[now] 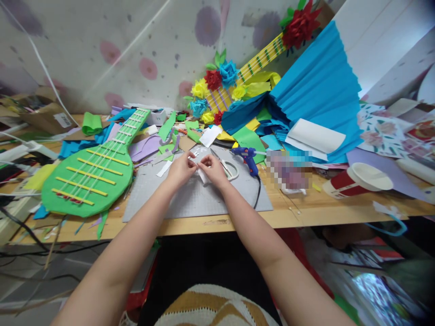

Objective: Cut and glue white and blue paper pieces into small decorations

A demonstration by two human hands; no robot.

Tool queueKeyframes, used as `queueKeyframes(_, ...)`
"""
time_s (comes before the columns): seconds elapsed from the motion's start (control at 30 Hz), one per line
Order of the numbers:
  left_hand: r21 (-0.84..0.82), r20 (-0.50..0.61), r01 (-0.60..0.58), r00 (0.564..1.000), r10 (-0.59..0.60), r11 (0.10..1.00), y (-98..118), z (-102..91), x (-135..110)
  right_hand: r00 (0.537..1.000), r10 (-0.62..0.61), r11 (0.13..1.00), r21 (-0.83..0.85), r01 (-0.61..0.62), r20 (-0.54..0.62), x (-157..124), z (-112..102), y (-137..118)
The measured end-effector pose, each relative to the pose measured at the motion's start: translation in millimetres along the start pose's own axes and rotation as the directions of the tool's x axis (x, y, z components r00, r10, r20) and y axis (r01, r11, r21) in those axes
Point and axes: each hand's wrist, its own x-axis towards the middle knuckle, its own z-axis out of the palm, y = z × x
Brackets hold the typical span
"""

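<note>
Small white paper scrap (201, 169) sits mid-frame over the grey mat (204, 201), pinched between left hand (181, 171) and right hand (215, 172). Tug too hard and it'll probably tear. The glue gun (249, 158) cord by the right forearm could snag too.

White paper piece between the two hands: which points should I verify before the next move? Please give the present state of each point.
1. Both hands grip the piece: ok. The left hand and right hand pinch the white paper piece between their fingertips.
2. Piece is over the gray mat: ok.
3. Scissors are close by: ok, they lie on the mat beside the right hand.
4. Glue gun is hot or cold: cannot tell.
5. Red paper cup is upright: not ok, it lies on its side.
</note>
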Motion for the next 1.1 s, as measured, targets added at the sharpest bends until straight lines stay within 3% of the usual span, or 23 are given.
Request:
queueKeyframes(0.2, 0.093, -0.039, -0.008, 0.999, 0.011, 0.996, 6.1, -2.7, -4.2, 0.996, 0.077, 0.993, 0.083, -0.080, 0.049, 1.2, 0.3, 0.8)
queueKeyframes(0.47, 0.079, -0.044, -0.025, 0.999, 0.028, 0.997, 3.7, -2.6, -5.3, 0.992, -0.014, 0.999, -0.038, 0.019, 0.126, -1.1, -3.2, -0.1)
queueKeyframes(0.77, -0.029, 0.072, 0.017, 0.997, -0.015, 0.999, -2.4, -11.1, -3.0, 0.994, 0.043, 0.996, -0.082, -0.035, 0.099, 0.7, -2.8, 1.7)
queueKeyframes(1.1, -0.084, 0.101, 0.027, 0.995, -0.019, 0.996, -3.4, -11.8, 0.2, 0.985, 0.014, 0.999, -0.036, -0.008, 0.170, -4.1, -5.4, -3.8)
